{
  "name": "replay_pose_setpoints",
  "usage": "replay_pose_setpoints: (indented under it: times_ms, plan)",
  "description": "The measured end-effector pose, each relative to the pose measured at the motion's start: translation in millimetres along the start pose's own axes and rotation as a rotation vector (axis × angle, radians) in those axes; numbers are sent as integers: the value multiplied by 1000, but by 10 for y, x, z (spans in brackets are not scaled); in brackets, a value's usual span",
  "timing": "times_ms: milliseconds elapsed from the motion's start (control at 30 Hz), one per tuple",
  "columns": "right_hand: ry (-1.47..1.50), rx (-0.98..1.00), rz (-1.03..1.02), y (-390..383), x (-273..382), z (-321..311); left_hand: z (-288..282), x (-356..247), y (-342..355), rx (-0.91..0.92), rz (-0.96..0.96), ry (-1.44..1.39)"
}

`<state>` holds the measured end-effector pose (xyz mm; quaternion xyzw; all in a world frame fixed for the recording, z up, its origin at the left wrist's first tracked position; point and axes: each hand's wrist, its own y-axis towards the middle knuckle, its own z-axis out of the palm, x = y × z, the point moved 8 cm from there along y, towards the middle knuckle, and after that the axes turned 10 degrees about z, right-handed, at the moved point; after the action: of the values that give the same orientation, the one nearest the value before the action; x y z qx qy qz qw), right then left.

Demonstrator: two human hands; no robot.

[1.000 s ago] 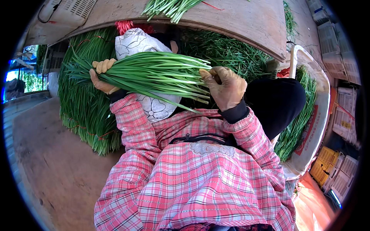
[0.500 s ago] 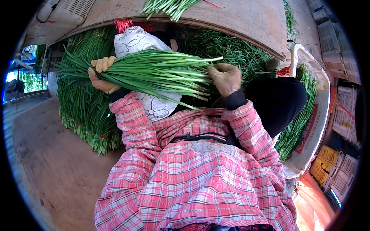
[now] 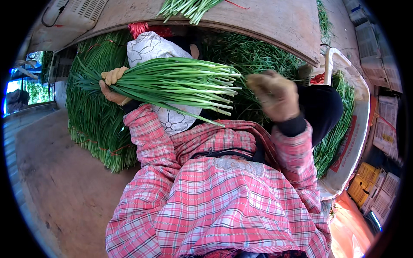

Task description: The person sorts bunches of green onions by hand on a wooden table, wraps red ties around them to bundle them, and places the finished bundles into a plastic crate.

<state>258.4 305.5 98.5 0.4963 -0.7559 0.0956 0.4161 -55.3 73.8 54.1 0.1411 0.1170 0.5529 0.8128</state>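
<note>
Chive bunch (image 3: 172, 84) held level at chest height, over heaped greens (image 3: 92, 129). Left hand (image 3: 112, 86) clamped round leafy end; right hand (image 3: 275, 95) blurred, off bunch, beside cut ends, closure cannot tell. Likely light, limp, bruisable: grip mid-bundle, firm not crushing.

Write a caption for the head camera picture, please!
Left hand grips a bunch of green onions; right hand hovers off its cut ends.

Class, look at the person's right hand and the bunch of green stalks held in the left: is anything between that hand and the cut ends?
Nothing visible. The right hand is beside the cut ends of the bunch of green stalks, apart from them, with only a small gap; the left hand grips the other end.
</note>
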Motion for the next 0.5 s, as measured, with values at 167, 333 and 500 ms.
replay_pose_setpoints:
  times_ms: [167,333,500]
  plan:
    - [-318,284,-187,219,501,854,3,-3,14,49,-34,60]
    - [-309,444,-138,88,328,953,-27,-63,11,58,-37,111]
    - [-654,489,230,-383,-664,549,-85,-49,-8,13,-43,37]
